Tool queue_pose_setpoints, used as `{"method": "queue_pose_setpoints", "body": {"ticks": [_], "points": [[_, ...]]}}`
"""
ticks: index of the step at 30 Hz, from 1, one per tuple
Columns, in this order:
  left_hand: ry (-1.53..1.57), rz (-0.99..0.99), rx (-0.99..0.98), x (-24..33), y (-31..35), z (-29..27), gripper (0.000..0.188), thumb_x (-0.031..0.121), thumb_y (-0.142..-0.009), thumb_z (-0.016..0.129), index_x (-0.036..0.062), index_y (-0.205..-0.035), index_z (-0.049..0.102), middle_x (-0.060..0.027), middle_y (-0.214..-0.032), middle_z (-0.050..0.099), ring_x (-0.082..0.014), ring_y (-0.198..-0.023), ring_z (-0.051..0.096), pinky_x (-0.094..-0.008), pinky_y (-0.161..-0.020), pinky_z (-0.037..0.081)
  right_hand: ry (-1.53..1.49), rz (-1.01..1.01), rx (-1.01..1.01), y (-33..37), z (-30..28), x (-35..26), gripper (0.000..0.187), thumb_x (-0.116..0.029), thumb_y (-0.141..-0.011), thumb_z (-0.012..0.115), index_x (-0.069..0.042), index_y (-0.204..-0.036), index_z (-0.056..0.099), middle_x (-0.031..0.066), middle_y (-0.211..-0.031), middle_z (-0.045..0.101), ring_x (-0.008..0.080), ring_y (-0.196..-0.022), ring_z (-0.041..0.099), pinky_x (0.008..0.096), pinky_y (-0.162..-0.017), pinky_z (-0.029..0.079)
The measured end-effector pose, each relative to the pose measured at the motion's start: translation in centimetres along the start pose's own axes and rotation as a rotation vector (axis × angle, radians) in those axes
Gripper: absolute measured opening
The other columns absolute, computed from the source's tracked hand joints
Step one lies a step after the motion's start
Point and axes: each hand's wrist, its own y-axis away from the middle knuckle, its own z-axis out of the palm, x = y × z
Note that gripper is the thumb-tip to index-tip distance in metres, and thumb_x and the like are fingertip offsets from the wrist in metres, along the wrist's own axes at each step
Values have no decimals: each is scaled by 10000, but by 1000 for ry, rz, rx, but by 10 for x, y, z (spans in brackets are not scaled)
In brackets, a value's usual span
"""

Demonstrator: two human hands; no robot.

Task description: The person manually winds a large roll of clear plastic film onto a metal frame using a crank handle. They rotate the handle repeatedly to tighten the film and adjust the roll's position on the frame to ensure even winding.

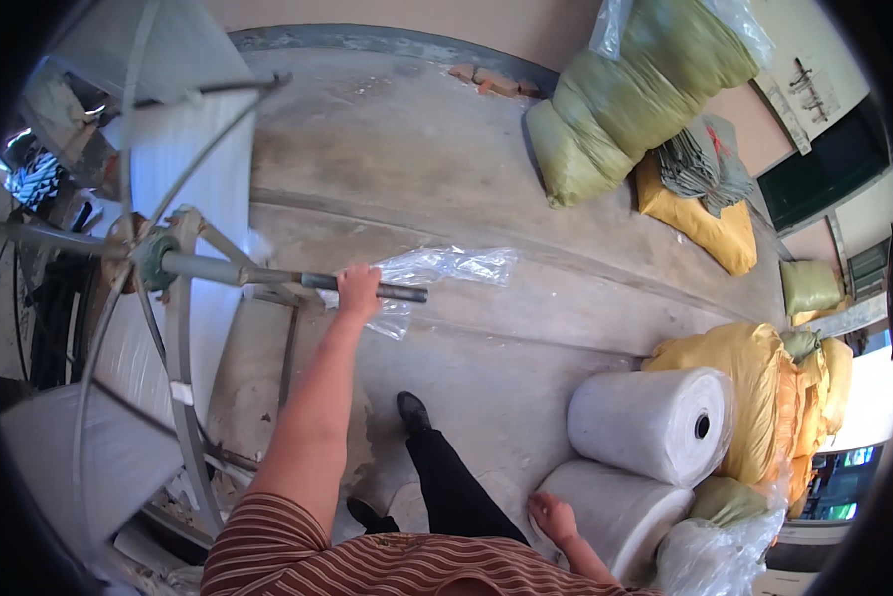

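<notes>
My left hand (359, 290) is closed around the dark end of a metal shaft (404, 293). This shaft juts to the right from the green hub (156, 260) of a spoked wheel on a machine. Crumpled clear plastic film (456, 264) shows on both sides of that hand; whether the hand touches it I cannot tell. Low on the right, my right hand (553, 519) hangs with loosely curled fingers and nothing visible in them. Right beside it is the lower white roll (615, 507), and another white roll (640, 422) lies just beyond.
White sheeting (193, 179) runs through the machine frame at the left. Yellow sacks (744, 387) are piled behind the rolls, with clear plastic (725, 546) near them. A large green sack (635, 89) and an orange sack (700, 214) stand farther back. Broken bricks (493, 79) lie by the wall.
</notes>
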Motion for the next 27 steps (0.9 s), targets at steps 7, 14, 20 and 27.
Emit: {"method": "queue_pose_setpoints", "body": {"ticks": [7,14,20,27], "points": [[29,9,-82,12,172,-23,317,163,-698,828,159,-984,691,-53,-1035,663,-285,-1084,619,-482,-949,444,-73,-634,207,-24,-27,-160,143,-112,-905,700,-75,-1043,709,139,-964,718,357,-897,701,441,-789,567],[25,68,-109,43,274,-144,228,280,-767,769,168,-940,674,-34,-937,688,-294,-977,669,-500,-891,452,-204,-1174,244,23,13,-315,338,-131,-871,736,-72,-1197,666,159,-1345,597,364,-1187,597,454,-972,512],[241,266,141,62,291,-273,258,298,-873,658,134,-1072,671,-63,-1074,688,-297,-1102,631,-521,-959,429,-133,-1448,467,21,8,-393,644,-362,-920,677,-51,-1464,531,203,-1543,464,432,-1368,473,552,-1150,344],[226,207,770,81,278,-372,461,136,-895,699,66,-1345,628,-174,-1328,626,-358,-1233,591,-480,-1101,410,445,-1355,1010,-40,-82,-468,736,-316,-791,736,-130,-1471,527,97,-1508,529,298,-1288,561,426,-1037,444]]}}
